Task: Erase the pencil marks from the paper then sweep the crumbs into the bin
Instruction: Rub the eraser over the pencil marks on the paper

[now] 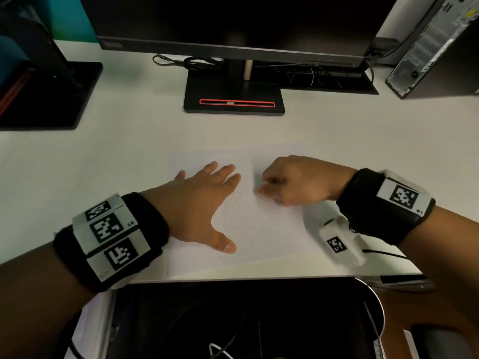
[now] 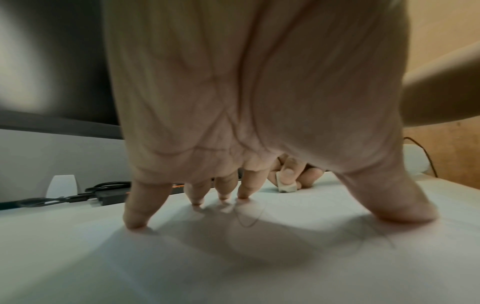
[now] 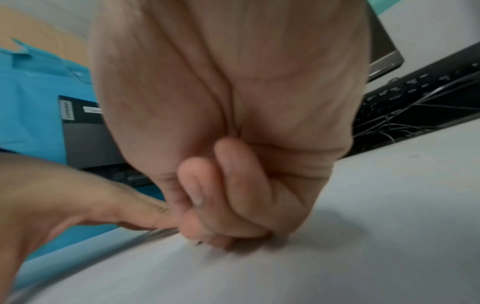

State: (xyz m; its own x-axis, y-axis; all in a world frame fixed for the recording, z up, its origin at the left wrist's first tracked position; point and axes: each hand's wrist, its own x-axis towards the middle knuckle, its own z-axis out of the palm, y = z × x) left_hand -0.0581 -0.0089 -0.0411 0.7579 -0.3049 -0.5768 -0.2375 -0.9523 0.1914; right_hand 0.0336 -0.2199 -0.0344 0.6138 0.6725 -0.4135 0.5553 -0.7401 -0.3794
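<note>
The paper (image 1: 259, 224) lies on the desk (image 1: 103, 156) before the monitor stand (image 1: 233, 99), its pencil marks (image 2: 246, 218) plain only from the left wrist. The left hand (image 1: 199, 203) presses it, fingers spread flat. Beside it, the right hand (image 1: 293, 180) pinches a white eraser (image 2: 287, 188), which its curled fingers hide from the right wrist.

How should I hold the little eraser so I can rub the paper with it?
Pinch the eraser by its upper half, coming from above, thumb on one side and fingers on the other, as the right hand does. It is a small block, so its bottom end must stay free to touch the paper. The left hand presses the sheet flat.
</note>
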